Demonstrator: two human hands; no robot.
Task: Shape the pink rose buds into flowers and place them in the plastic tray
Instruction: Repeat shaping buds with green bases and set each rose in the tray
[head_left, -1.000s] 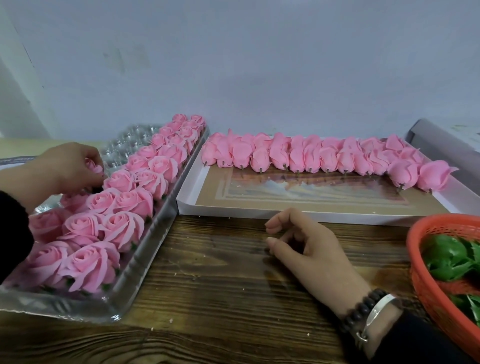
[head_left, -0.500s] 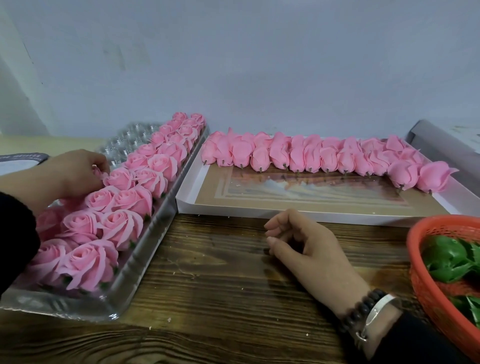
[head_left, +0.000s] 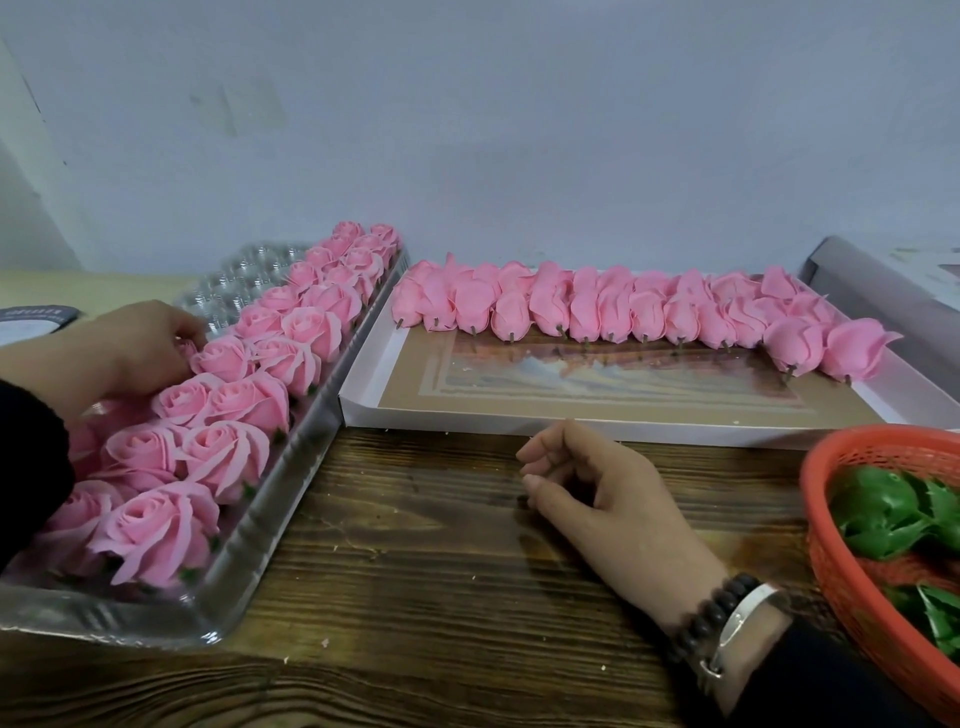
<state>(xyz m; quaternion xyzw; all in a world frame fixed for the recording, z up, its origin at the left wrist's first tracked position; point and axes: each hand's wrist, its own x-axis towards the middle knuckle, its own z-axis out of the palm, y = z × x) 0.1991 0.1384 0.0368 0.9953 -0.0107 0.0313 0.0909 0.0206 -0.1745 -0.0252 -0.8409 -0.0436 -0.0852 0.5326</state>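
Observation:
A clear plastic tray on the left holds rows of opened pink roses. My left hand reaches over the tray's left side, its fingertips pressed on a pink rose that it mostly hides. A row of closed pink rose buds lies along the far edge of a white cardboard box lid. My right hand rests on the wooden table in front of the lid, fingers loosely curled, holding nothing.
A red mesh basket of green plastic leaves sits at the right edge. The tray's far-left cells are unfilled. A grey box stands behind the lid. A pale wall closes the back.
My left hand has moved down and slightly right into the tray, pressing the rose in beside the filled rows. My right hand has stayed where it was.

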